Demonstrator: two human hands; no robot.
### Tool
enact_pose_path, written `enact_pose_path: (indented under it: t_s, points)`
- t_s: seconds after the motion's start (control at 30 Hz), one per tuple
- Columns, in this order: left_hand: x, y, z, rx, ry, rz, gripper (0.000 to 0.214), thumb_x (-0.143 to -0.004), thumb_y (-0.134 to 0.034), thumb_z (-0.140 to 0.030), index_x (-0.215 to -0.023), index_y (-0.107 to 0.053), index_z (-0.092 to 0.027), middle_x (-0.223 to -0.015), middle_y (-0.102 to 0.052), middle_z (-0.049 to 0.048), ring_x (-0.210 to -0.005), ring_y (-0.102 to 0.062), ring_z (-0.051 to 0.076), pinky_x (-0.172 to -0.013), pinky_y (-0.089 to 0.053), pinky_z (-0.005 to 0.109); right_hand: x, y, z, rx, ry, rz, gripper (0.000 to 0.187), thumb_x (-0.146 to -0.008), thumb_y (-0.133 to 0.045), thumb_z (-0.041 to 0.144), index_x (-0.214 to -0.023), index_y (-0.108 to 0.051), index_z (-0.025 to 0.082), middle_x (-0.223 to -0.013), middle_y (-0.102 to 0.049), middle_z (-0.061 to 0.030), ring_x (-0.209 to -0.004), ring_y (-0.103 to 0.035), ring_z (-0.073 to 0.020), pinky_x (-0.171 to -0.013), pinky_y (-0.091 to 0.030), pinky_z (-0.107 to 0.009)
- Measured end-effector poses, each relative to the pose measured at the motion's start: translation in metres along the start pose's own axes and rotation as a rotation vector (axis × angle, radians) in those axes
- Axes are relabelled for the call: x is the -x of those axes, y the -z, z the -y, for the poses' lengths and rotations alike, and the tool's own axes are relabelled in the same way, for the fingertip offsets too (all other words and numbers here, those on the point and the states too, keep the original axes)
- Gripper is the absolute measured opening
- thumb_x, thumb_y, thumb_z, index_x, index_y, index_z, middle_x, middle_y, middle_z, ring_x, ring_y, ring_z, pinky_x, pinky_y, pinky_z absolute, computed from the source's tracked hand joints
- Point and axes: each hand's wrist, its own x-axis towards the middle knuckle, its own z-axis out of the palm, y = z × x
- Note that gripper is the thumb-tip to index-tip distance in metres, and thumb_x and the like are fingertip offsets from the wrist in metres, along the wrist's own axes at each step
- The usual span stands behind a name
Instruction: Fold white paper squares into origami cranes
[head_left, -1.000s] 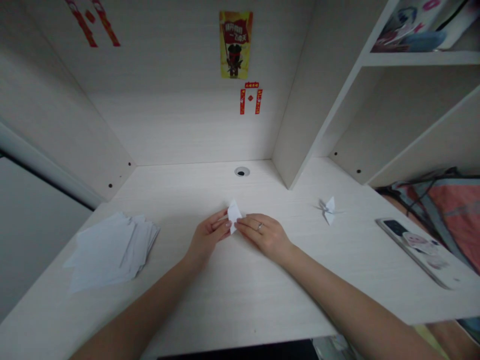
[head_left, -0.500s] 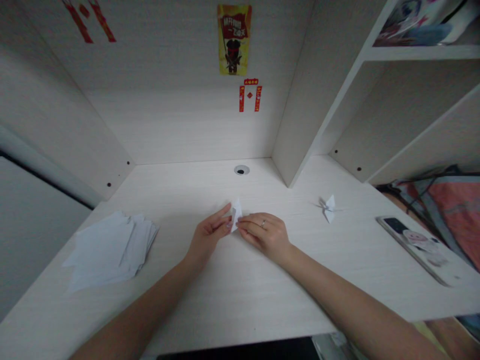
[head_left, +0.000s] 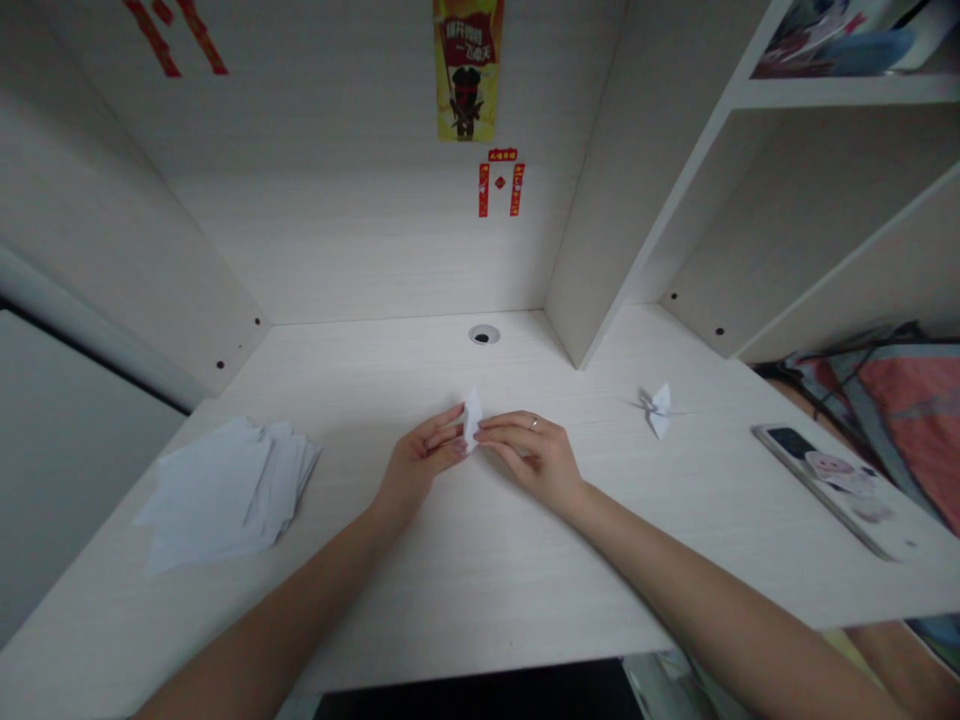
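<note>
A small folded piece of white paper [head_left: 472, 418] stands upright between my two hands, just above the middle of the desk. My left hand [head_left: 420, 452] pinches its left side between thumb and fingers. On the other side, my right hand [head_left: 536, 445], with a ring on one finger, grips the lower right edge with its fingertips. The fingers cover part of the folds. Off to the right lies a folded white paper crane [head_left: 658, 411] with its wings spread. A loose stack of white paper sheets [head_left: 217, 495] rests on the left of the desk.
A phone in a decorated case [head_left: 832, 488] lies at the right of the desk [head_left: 480, 590]. Behind it is red and grey cloth [head_left: 877, 410]. An upright shelf panel [head_left: 600, 290] meets the desk behind the hands, near a round cable hole [head_left: 484, 335].
The folded paper has turned slightly and shows a broader white face. My right fingers have shifted a little on its edge. The whole view has tilted slightly downward.
</note>
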Motion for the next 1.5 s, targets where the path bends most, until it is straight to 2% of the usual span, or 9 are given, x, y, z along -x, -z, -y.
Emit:
enact_pose_path:
  t_s: [0.23, 0.4, 0.6, 0.77, 0.9, 1.07, 1.17, 1.37, 1.5]
  points:
    - [-0.002, 0.001, 0.001, 0.038, 0.006, -0.038, 0.059, -0.063, -0.073, -0.023, -0.119, -0.056, -0.018, -0.11, -0.066, 0.0091, -0.098, -0.061, 0.021, -0.09, -0.047, 0.034, -0.003, -0.003, 0.001, -0.144, -0.119, -0.04, 0.014, -0.084, -0.054, 0.026, -0.087, -0.068, 0.025, -0.093, -0.069, -0.0041, -0.087, -0.064, -0.0178, -0.08, -0.051, -0.033]
    - [-0.001, 0.0, 0.0, 0.052, -0.008, -0.018, 0.056, -0.066, -0.07, -0.021, -0.121, -0.054, -0.019, -0.112, -0.065, 0.0074, -0.102, -0.059, 0.019, -0.091, -0.045, 0.032, -0.003, -0.005, 0.001, -0.118, -0.137, -0.081, 0.013, -0.085, -0.052, 0.023, -0.089, -0.065, 0.023, -0.091, -0.069, -0.0043, -0.088, -0.063, -0.0172, -0.081, -0.05, -0.033]
    - [0.002, -0.002, -0.002, 0.049, 0.015, 0.004, 0.066, -0.067, -0.07, -0.022, -0.129, -0.046, -0.021, -0.096, -0.069, 0.0053, -0.087, -0.063, 0.015, -0.087, -0.046, 0.032, 0.001, -0.003, 0.0, 0.076, 0.059, -0.052, 0.015, -0.082, -0.053, 0.019, -0.095, -0.061, 0.023, -0.1, -0.068, -0.0057, -0.095, -0.062, -0.0179, -0.084, -0.05, -0.034]
    - [0.003, -0.005, -0.004, 0.044, -0.026, 0.019, 0.055, -0.067, -0.07, -0.024, -0.119, -0.053, -0.02, -0.105, -0.067, 0.0073, -0.095, -0.061, 0.019, -0.088, -0.046, 0.032, 0.003, -0.004, -0.003, 0.151, 0.147, -0.002, 0.015, -0.081, -0.052, 0.019, -0.093, -0.059, 0.024, -0.102, -0.067, -0.0062, -0.094, -0.063, -0.0181, -0.082, -0.052, -0.034]
    - [0.003, -0.007, -0.003, -0.017, -0.046, 0.032, 0.055, -0.067, -0.07, -0.023, -0.118, -0.049, -0.02, -0.099, -0.068, 0.0076, -0.09, -0.063, 0.018, -0.082, -0.047, 0.03, 0.003, -0.006, -0.002, 0.18, 0.138, -0.025, 0.019, -0.082, -0.048, 0.016, -0.098, -0.055, 0.024, -0.099, -0.067, -0.0059, -0.097, -0.062, -0.018, -0.082, -0.051, -0.034]
    - [0.007, -0.01, -0.001, -0.133, -0.086, 0.034, 0.05, -0.071, -0.067, -0.026, -0.116, -0.048, -0.022, -0.097, -0.069, 0.007, -0.085, -0.066, 0.018, -0.079, -0.049, 0.03, 0.002, -0.01, 0.0, 0.249, 0.083, -0.045, 0.042, -0.079, -0.048, 0.015, -0.121, -0.045, 0.02, -0.11, -0.062, -0.0092, -0.102, -0.058, -0.0208, -0.086, -0.049, -0.036]
    - [0.013, -0.014, -0.001, -0.293, -0.109, -0.019, 0.047, -0.073, -0.064, -0.028, -0.117, -0.05, -0.023, -0.097, -0.07, 0.0057, -0.088, -0.066, 0.019, -0.079, -0.051, 0.029, 0.003, -0.012, -0.003, 0.258, 0.057, -0.037, 0.051, -0.081, -0.048, 0.017, -0.13, -0.037, 0.021, -0.114, -0.061, -0.0093, -0.102, -0.058, -0.0213, -0.086, -0.049, -0.037]
    - [0.019, -0.017, -0.002, -0.527, -0.193, -0.131, 0.05, -0.072, -0.065, -0.027, -0.12, -0.053, -0.028, -0.1, -0.07, 0.0013, -0.094, -0.065, 0.02, -0.085, -0.051, 0.028, 0.007, -0.012, -0.016, 0.423, 0.037, 0.038, 0.047, -0.084, -0.048, 0.018, -0.13, -0.043, 0.018, -0.092, -0.069, -0.0083, -0.078, -0.064, -0.0191, -0.071, -0.051, -0.03]
    - [0.018, -0.017, -0.003, -0.561, -0.207, -0.126, 0.046, -0.075, -0.061, -0.026, -0.12, -0.052, -0.027, -0.107, -0.067, 0.0019, -0.095, -0.065, 0.018, -0.087, -0.05, 0.029, 0.007, -0.01, -0.019, 0.504, 0.07, 0.075, 0.046, -0.081, -0.049, 0.013, -0.128, -0.047, 0.014, -0.086, -0.071, -0.0069, -0.075, -0.064, -0.0172, -0.07, -0.048, -0.027]
